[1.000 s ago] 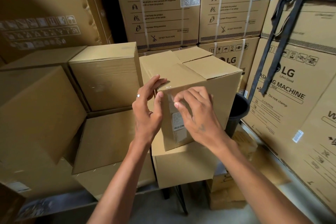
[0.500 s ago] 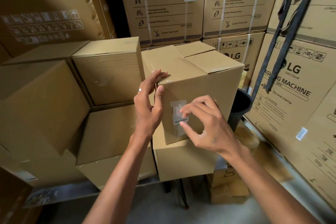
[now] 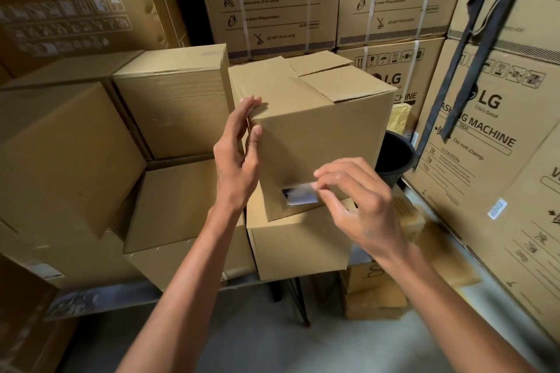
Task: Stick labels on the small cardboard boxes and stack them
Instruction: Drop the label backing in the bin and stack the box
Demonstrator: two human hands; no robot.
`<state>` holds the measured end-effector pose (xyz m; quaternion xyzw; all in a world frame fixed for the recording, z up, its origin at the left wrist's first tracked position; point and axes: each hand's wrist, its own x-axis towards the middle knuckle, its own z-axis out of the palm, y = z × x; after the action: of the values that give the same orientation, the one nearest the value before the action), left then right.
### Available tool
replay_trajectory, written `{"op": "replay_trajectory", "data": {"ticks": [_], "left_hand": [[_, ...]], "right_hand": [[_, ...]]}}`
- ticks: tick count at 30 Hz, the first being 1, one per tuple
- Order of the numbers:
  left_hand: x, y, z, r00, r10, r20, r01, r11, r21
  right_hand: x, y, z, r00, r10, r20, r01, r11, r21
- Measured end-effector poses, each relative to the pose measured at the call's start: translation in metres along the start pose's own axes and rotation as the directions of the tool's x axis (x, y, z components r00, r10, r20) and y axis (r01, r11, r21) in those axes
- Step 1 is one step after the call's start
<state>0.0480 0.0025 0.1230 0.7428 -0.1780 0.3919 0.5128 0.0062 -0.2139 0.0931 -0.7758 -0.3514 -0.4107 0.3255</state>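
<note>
Two hands on top box (image 3: 318, 130): left hand (image 3: 239, 157) flat, steadying corner; right hand (image 3: 354, 203) pinching label (image 3: 298, 195) low on front. Step: labelling. Next: press label smooth.

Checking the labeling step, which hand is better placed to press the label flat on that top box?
Right. The right hand already has its fingertips on the label, while the left hand steadies the top box at its corner.
</note>
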Motion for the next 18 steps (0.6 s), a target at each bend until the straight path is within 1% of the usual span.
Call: {"op": "replay_trajectory", "data": {"ticks": [3, 6, 7, 8, 10, 11, 13, 15, 18], "left_hand": [[-0.005, -0.001, 0.004, 1.0, 0.015, 0.003, -0.015, 0.996, 0.084], [-0.03, 0.006, 0.015, 0.99, 0.075, -0.118, -0.041, 0.963, 0.267], [-0.043, 0.008, 0.019, 0.986, 0.085, -0.141, -0.04, 0.954, 0.297], [-0.057, 0.01, 0.022, 0.989, 0.077, -0.125, -0.037, 0.954, 0.297], [-0.082, 0.006, 0.025, 1.0, 0.006, -0.012, -0.003, 0.961, 0.278], [-0.091, 0.001, 0.026, 0.998, -0.045, 0.048, 0.029, 0.956, 0.293], [-0.103, -0.01, 0.026, 0.981, -0.141, 0.132, 0.082, 0.922, 0.378], [-0.107, -0.016, 0.027, 0.968, -0.202, 0.149, 0.107, 0.869, 0.483], [-0.105, -0.022, 0.027, 0.974, -0.209, 0.089, 0.122, 0.811, 0.572]], "right_hand": [[-0.005, -0.001, -0.01, 1.0, 0.013, 0.009, -0.013, 1.0, 0.028], [-0.005, -0.001, -0.015, 0.998, 0.058, 0.031, -0.06, 0.997, 0.056], [-0.004, -0.001, -0.016, 0.997, 0.075, 0.035, -0.078, 0.995, 0.068], [-0.002, -0.001, -0.016, 0.995, 0.092, 0.036, -0.094, 0.992, 0.081], [0.0, -0.001, -0.018, 0.993, 0.115, 0.036, -0.119, 0.987, 0.104], [0.001, -0.002, -0.019, 0.992, 0.122, 0.042, -0.127, 0.985, 0.118], [0.003, -0.003, -0.019, 0.989, 0.131, 0.07, -0.14, 0.979, 0.15], [0.006, -0.005, -0.018, 0.986, 0.137, 0.092, -0.152, 0.972, 0.182], [0.017, -0.006, -0.015, 0.986, 0.13, 0.103, -0.15, 0.963, 0.223]]}}
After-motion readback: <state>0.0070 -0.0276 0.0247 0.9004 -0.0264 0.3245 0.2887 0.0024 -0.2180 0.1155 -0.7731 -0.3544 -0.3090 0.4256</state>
